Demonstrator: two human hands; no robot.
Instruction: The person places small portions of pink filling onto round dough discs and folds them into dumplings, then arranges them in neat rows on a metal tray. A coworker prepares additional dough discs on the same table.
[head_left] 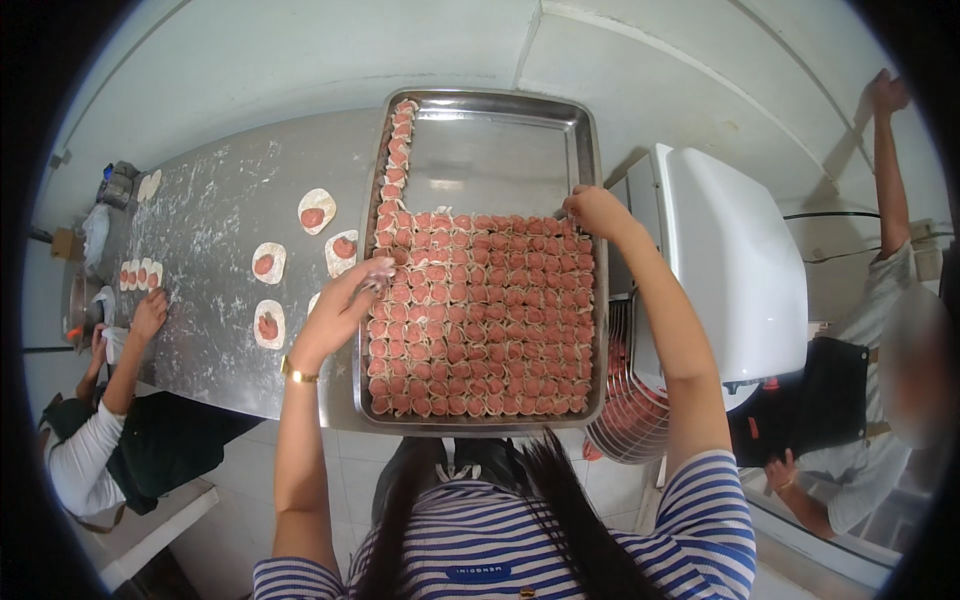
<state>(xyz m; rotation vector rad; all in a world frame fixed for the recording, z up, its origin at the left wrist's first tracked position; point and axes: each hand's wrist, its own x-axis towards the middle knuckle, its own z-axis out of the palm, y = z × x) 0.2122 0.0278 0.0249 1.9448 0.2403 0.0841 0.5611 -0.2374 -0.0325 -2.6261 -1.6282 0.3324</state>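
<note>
The meat-filled dumplings [480,330] sat in tight rows in a metal tray [495,165], approx. the near two-thirds packed, plus a single column running up the L side to the far end; the rest of the far part was bare metal. The R hand [600,213] was at the tray's R rim, by the far end of the packed block, fingers drawn in narrow; from my end I couldn't tell if anything was pinched there. The L hand [345,305] hung over the L rim, fingers half curled w/ pale tips right by the outer pieces; couldn't make out whether it held one. Main risk, I reckoned: w/ pieces packed so close, a fingertip pressed too hard or dragged sideways might've squashed soft filling or pulled a neighbour out of line. The lone column looked weakest, having no support on its inner side, so a knock could've tipped it. Just L of the tray, wrappers topped w/ filling [266,262] lay on the floury table [210,250], some near the L wrist, where a low forearm might've smeared them. Farther out I had a co-worker's hand [150,313] at far L, a white appliance [735,260] R of the tray, & a 2nd co-worker [850,400] beyond it.
</note>
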